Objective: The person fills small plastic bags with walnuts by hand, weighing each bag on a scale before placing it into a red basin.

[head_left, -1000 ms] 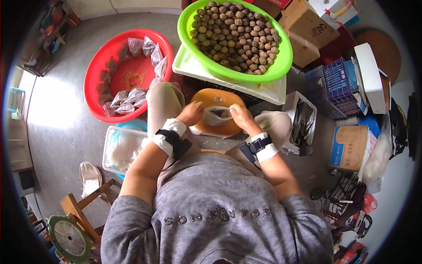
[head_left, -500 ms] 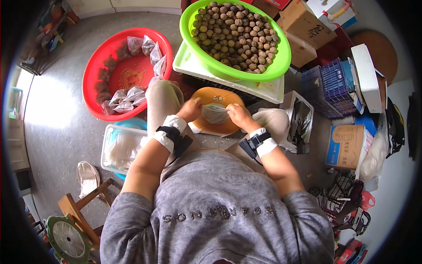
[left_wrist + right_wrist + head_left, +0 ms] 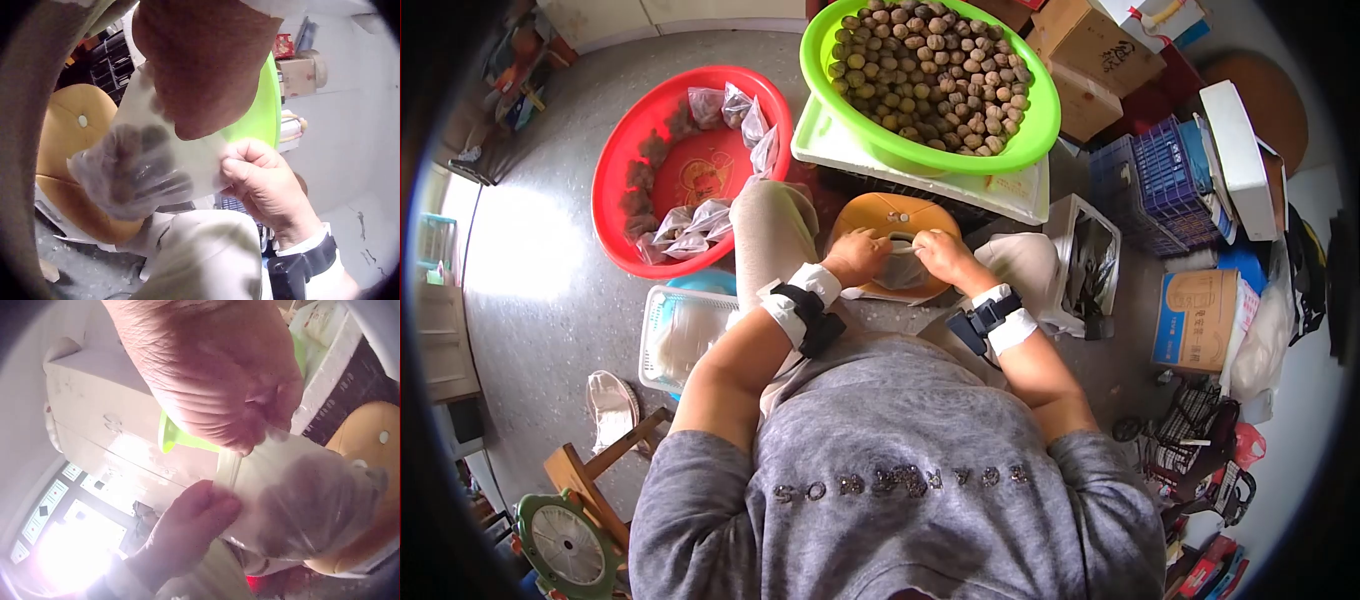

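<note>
Between the two hands hangs a translucent plastic bag (image 3: 300,506) with several round, dark walnuts showing through its film. My left hand (image 3: 858,257) pinches one side of the bag's top edge. On the other side, the right hand (image 3: 946,258) grips the same edge between thumb and fingers. In the left wrist view the right hand's thumb and forefinger press the film together, and the bag's filled bottom sags to the left. The bag overlaps an orange-yellow stool seat (image 3: 890,207) between the knees.
A green basin (image 3: 1040,130) heaped with walnuts stands ahead on a white foam lid (image 3: 1010,200). To the left, a red basin (image 3: 613,170) has filled bags round its inside. A white basket (image 3: 655,360) with plastic film sits by the left knee, a white bin (image 3: 1112,240) by the right.
Both hands have come closer together along the bag's top edge. The left hand has turned with its back upward, and the bag's mouth, earlier spread wide, is now narrower.
</note>
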### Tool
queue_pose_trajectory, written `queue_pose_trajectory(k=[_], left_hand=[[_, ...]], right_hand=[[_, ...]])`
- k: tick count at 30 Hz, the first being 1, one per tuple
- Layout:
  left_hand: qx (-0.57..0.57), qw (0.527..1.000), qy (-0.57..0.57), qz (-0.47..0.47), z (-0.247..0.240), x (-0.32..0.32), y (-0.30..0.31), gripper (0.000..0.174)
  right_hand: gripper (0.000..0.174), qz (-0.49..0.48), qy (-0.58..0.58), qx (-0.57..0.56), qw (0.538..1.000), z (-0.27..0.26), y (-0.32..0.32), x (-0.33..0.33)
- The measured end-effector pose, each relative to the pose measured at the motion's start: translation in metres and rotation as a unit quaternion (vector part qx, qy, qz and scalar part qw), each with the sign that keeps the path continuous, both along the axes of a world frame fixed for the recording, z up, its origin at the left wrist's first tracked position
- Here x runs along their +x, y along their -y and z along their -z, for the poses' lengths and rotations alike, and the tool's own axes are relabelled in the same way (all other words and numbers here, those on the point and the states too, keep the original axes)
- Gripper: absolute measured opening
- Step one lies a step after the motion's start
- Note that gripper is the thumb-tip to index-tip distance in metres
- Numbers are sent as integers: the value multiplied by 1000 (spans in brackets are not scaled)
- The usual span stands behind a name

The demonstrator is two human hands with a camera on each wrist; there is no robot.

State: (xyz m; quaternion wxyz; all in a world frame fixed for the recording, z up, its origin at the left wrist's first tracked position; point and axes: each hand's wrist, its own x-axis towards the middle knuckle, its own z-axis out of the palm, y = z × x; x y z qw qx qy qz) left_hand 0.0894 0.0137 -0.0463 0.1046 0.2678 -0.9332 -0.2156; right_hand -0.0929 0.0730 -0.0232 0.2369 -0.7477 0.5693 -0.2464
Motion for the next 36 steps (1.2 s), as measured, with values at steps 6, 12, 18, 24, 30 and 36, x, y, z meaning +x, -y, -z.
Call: queue_pose_trajectory(k=[6, 12, 18, 24, 30, 36], left_hand=[[65, 994, -70, 48, -42, 2, 12, 12], [240, 958, -154, -11, -128, 19, 30, 17], [329, 912, -208, -130, -166, 31, 40, 13], [344, 900, -212, -163, -171, 27, 27, 10], [151, 966, -181, -107, -178, 43, 5, 7], [146, 959, -216, -112, -189, 73, 10, 5]], right_hand=[[8, 78, 120, 93, 985, -49, 0, -7], [39, 30, 446, 159, 880, -76, 12, -25], [67, -75, 539, 218, 810, -84, 6, 0], [70, -41, 548, 249, 797, -72, -1, 27], [73, -44, 463, 255, 848, -78, -6, 34], [55, -53, 374, 211, 902, -103, 13, 53]])
